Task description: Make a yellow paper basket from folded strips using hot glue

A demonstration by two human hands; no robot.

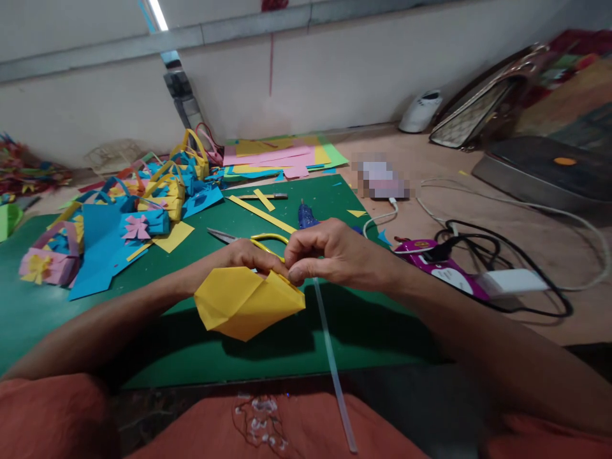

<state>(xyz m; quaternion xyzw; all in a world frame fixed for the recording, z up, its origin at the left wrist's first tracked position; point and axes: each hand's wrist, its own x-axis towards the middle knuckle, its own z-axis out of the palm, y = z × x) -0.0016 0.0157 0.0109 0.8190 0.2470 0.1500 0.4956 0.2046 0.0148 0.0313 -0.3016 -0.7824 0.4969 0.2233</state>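
Note:
Both of my hands are on a folded piece of yellow paper (239,303), held above the green cutting mat (382,325). My left hand (253,256) grips it from behind, its fingers partly hidden by the paper. With thumb and fingers pinched, my right hand (325,252) closes on the paper's upper right edge. Behind my hands lie scissors (222,236) with yellow handles. A blue glue gun (306,217) lies just beyond my right hand. A clear glue stick (329,354) runs from below that hand toward me, past the mat's front edge.
Small paper baskets (52,258) in pink, blue and yellow crowd the left. Coloured paper sheets (287,153) are stacked at the back. A cutter knife (268,196) and yellow strips (262,213) lie on the mat. A purple power strip (435,261) with cables stands at right.

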